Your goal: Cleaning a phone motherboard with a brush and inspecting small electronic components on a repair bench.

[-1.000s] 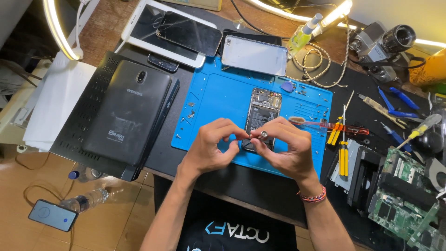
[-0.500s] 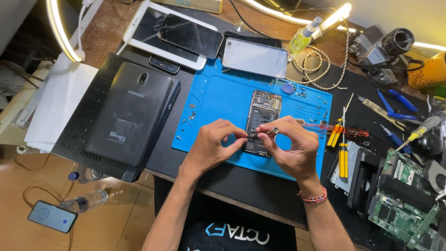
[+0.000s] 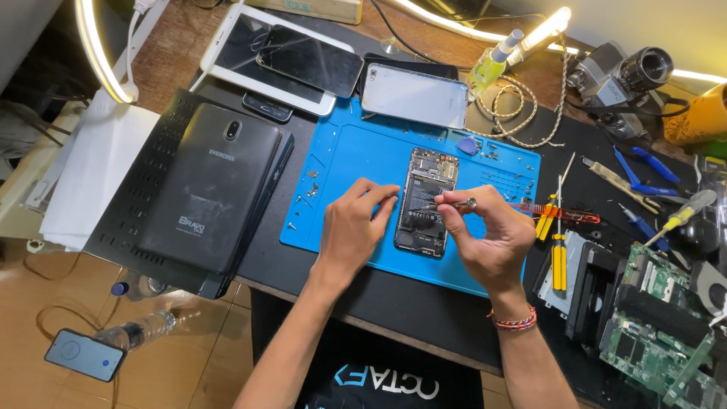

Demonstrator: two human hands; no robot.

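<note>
An opened black phone (image 3: pixel 426 201) with its back off lies on a blue repair mat (image 3: pixel 356 163). My left hand (image 3: pixel 354 227) rests on the mat at the phone's left edge, fingertips touching the phone's side. My right hand (image 3: pixel 485 235) is beside the phone on its right and pinches a small metal screwdriver (image 3: pixel 453 204), whose tip points left onto the phone's middle. Small screws (image 3: pixel 307 193) are scattered on the mat left of my left hand.
A black tablet (image 3: pixel 212 185) lies face down at left. A white tablet (image 3: pixel 269 57) and two phones (image 3: pixel 415 95) sit at the back. Yellow-handled screwdrivers (image 3: pixel 556 250), blue pliers (image 3: pixel 640 174), circuit boards (image 3: pixel 666 318) and a camera (image 3: pixel 621 76) crowd the right.
Both hands were bunched together over the phone's lower end; now they have spread apart, the left to the phone's side, the right holding the screwdriver level across it.
</note>
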